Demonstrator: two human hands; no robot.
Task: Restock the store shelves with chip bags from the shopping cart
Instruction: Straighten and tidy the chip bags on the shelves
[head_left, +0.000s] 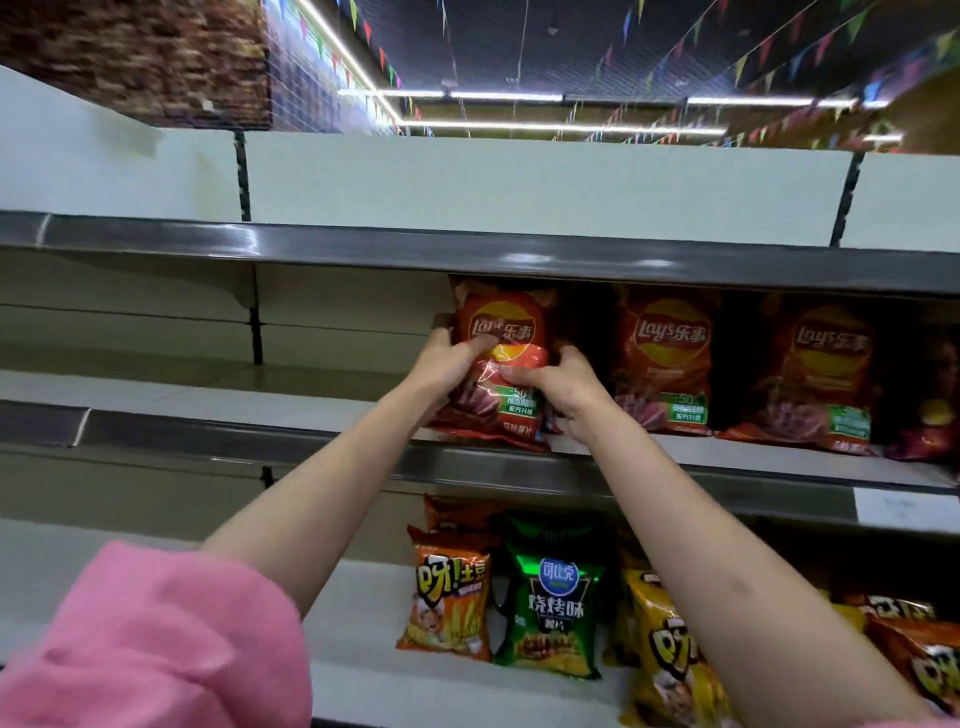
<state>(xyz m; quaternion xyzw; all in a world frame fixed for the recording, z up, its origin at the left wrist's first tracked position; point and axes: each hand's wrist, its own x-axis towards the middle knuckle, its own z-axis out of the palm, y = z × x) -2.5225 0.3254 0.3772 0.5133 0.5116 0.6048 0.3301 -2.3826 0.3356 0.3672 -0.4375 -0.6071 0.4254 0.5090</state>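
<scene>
Both hands (452, 358) (561, 384) grip a glossy red-orange Lay's bag (506, 322), upright.

The middle shelf (727, 457) is occupied by three red chip bags stood upright in a row: the left bag (498, 364), the middle bag (667, 358) and the right bag (826, 374). On the lower shelf (363, 587) an orange bag (449, 597), a green bag (553, 608) and a yellow bag (670, 649) are stood side by side.
</scene>
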